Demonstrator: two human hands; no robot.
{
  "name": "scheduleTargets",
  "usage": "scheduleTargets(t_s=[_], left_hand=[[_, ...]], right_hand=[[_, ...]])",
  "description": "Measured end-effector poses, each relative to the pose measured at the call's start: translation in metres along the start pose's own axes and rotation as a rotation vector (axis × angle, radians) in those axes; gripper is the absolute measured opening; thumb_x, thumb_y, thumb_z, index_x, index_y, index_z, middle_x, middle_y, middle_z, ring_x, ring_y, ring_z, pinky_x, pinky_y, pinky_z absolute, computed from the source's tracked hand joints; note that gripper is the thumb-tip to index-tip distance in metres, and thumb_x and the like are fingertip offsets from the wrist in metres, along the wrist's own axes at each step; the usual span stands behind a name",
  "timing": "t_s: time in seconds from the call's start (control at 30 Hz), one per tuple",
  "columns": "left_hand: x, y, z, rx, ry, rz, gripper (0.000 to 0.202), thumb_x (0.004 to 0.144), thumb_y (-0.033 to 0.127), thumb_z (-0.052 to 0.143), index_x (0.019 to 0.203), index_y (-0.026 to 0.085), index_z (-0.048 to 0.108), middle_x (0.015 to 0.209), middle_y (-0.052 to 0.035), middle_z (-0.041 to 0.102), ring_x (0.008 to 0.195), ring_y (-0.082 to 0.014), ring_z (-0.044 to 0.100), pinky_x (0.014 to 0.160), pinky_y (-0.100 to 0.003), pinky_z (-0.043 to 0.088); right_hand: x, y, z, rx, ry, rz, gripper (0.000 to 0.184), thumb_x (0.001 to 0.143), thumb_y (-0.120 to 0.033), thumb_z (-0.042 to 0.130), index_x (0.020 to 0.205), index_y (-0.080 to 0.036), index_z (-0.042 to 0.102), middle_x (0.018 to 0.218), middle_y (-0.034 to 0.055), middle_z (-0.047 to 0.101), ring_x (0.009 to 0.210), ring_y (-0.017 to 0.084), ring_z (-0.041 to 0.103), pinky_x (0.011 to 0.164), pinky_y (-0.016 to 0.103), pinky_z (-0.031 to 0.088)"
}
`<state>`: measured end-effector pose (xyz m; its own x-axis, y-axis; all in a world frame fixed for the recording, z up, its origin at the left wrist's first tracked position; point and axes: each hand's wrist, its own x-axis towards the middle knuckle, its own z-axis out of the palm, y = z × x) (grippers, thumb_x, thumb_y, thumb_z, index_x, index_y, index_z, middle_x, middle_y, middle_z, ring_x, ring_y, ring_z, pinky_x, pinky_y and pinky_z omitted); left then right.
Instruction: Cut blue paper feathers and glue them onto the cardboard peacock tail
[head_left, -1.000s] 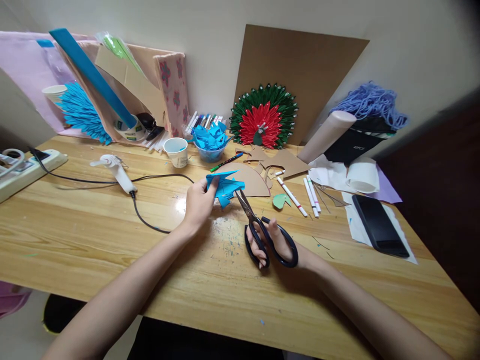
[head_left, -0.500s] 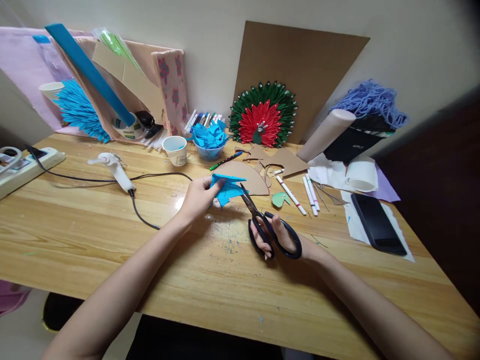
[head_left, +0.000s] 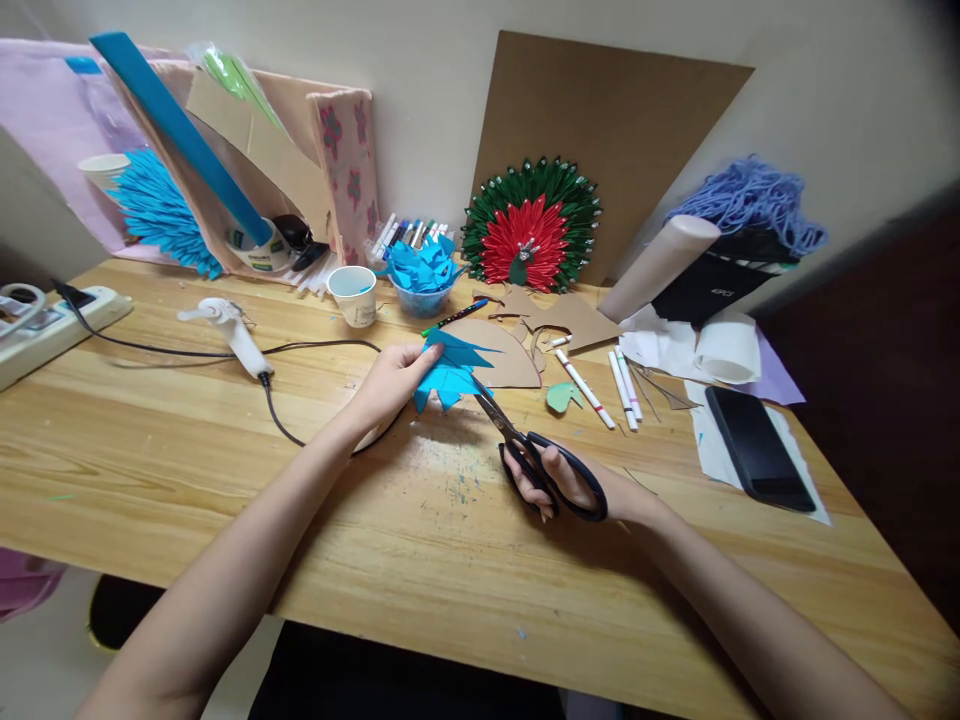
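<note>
My left hand [head_left: 391,382] pinches a folded blue paper piece [head_left: 448,372] with pointed cuts, held just above the wooden table [head_left: 187,460]. My right hand [head_left: 564,480] grips black-handled scissors [head_left: 534,452], fingers through the loops. The blades look nearly closed, and their tips meet the lower right edge of the blue paper. A brown cardboard half-round [head_left: 501,352] lies right behind the paper.
A glue gun [head_left: 234,335] with its black cord lies left of my left hand. Behind are a paper cup [head_left: 354,295], a bowl of blue scraps [head_left: 421,272], markers [head_left: 600,385], a red-green paper peacock [head_left: 529,228]. A phone [head_left: 757,448] rests at right, a power strip [head_left: 52,325] at left.
The scissors closed from wide open and slid up toward the blue paper. My left hand turned the paper so its points face down and right.
</note>
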<state>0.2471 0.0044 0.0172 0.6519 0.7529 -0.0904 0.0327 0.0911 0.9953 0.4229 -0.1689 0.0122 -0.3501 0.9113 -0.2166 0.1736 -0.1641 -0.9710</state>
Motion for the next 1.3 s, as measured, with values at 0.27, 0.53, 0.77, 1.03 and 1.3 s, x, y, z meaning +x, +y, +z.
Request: scheduleTargets(t_s=[0.27, 0.53, 0.77, 1.03, 1.3], left_hand=[[0.001, 0.002, 0.000, -0.008, 0.007, 0.055, 0.036, 0.070, 0.050, 0.065, 0.063, 0.015, 0.064, 0.055, -0.0017, 0.062, 0.043, -0.0122, 0.051, 0.042, -0.022, 0.039], [0.004, -0.009, 0.001, 0.126, 0.096, 0.166, 0.031, 0.078, 0.045, 0.057, 0.068, 0.016, 0.060, 0.060, 0.0003, 0.056, 0.051, -0.0106, 0.047, 0.048, -0.020, 0.037], [-0.001, -0.013, 0.011, 0.193, 0.155, 0.255, 0.030, 0.081, 0.044, 0.054, 0.070, 0.016, 0.060, 0.061, 0.0002, 0.055, 0.057, -0.0122, 0.047, 0.052, -0.020, 0.037], [-0.003, -0.012, 0.013, 0.334, 0.151, 0.314, 0.034, 0.084, 0.045, 0.049, 0.065, 0.017, 0.054, 0.057, 0.0021, 0.050, 0.061, -0.0128, 0.046, 0.057, -0.021, 0.037], [-0.003, -0.010, 0.010, 0.368, 0.129, 0.339, 0.035, 0.085, 0.046, 0.048, 0.065, 0.016, 0.052, 0.059, 0.0024, 0.046, 0.058, -0.0108, 0.042, 0.054, -0.020, 0.035]], right_hand=[[0.000, -0.005, 0.003, 0.065, 0.045, 0.057, 0.062, 0.070, -0.080, 0.037, 0.080, -0.019, 0.041, 0.057, -0.0069, 0.037, 0.044, 0.006, 0.034, 0.040, 0.019, 0.040], [0.003, 0.002, 0.005, 0.075, 0.035, 0.085, 0.056, 0.073, -0.075, 0.043, 0.080, -0.019, 0.041, 0.058, -0.0065, 0.038, 0.045, 0.006, 0.036, 0.038, 0.017, 0.038], [0.001, -0.005, 0.011, -0.021, 0.001, 0.010, 0.067, 0.073, -0.081, 0.022, 0.086, -0.018, 0.041, 0.060, -0.0057, 0.037, 0.048, 0.008, 0.036, 0.045, 0.022, 0.042], [0.005, 0.002, 0.014, 0.041, 0.026, -0.002, 0.062, 0.074, -0.079, 0.030, 0.081, -0.018, 0.040, 0.057, -0.0069, 0.036, 0.046, 0.006, 0.034, 0.042, 0.019, 0.041], [0.005, 0.001, 0.013, 0.023, 0.026, 0.022, 0.063, 0.073, -0.080, 0.030, 0.081, -0.018, 0.040, 0.057, -0.0072, 0.036, 0.044, 0.006, 0.034, 0.039, 0.018, 0.040]])
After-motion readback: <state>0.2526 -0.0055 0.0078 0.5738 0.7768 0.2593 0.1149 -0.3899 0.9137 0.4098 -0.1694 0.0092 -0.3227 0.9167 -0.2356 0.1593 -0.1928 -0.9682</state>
